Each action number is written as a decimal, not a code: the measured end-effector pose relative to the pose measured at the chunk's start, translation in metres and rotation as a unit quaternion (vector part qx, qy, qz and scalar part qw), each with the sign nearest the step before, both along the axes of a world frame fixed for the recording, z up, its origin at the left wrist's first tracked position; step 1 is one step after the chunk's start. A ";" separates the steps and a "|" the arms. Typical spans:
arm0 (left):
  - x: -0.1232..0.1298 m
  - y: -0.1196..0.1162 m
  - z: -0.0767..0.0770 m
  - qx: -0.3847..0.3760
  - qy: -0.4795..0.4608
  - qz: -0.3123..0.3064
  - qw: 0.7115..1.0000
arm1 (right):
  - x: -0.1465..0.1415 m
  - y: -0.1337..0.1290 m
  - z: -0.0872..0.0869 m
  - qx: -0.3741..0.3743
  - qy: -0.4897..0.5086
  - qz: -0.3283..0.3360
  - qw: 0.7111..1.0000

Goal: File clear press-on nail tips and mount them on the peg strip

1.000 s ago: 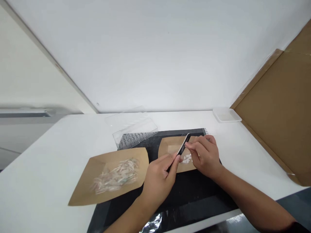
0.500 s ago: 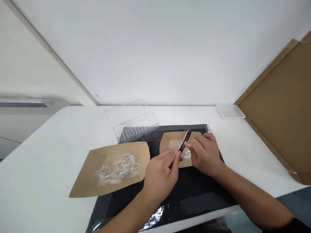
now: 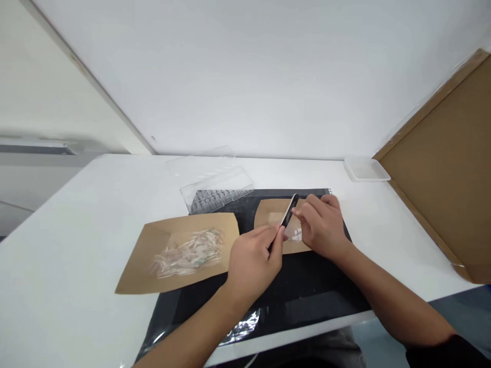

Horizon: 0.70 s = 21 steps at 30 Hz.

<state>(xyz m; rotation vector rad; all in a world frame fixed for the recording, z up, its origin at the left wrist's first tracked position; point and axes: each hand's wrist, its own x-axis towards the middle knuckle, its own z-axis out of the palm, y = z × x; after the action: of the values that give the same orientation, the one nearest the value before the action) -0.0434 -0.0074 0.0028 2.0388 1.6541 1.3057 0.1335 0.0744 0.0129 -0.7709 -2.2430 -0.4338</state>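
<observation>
My left hand (image 3: 255, 258) is closed around the lower end of a slim black stick with a pale edge (image 3: 290, 210), which points up and away. Against the stick's upper part are the fingertips of my right hand (image 3: 321, 225), curled in a pinch; what they hold, if anything, is too small to name. Beneath both hands lies a brown paper tray (image 3: 264, 208) with small white pieces (image 3: 296, 234). To the left, another brown paper tray (image 3: 136, 255) holds a heap of clear thin strips (image 3: 192, 254).
Under the trays is a black sheet (image 3: 307, 286) on a white table (image 3: 72, 245). Clear plastic covers (image 3: 218, 184) lie behind the left tray. A translucent shallow container (image 3: 366, 169) stands at the back right, beside a large cardboard box (image 3: 448, 158).
The whole view has shifted, so the table things appear slightly higher. Both hands keep nearly the same pose around the black stick.
</observation>
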 end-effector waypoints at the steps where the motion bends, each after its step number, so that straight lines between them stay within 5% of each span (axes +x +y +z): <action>1: 0.000 0.000 0.000 0.000 0.001 -0.001 1.000 | 0.000 0.000 0.000 -0.006 -0.016 0.012 1.000; 21: -0.005 0.002 0.012 0.061 0.038 0.031 0.997 | -0.015 0.000 -0.003 -0.005 0.055 0.022 0.998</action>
<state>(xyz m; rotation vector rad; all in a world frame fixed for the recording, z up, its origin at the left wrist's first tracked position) -0.0489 -0.0049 0.0143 2.1485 1.7218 1.3986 0.1181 0.0749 0.0104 -0.7313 -2.1575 -0.3502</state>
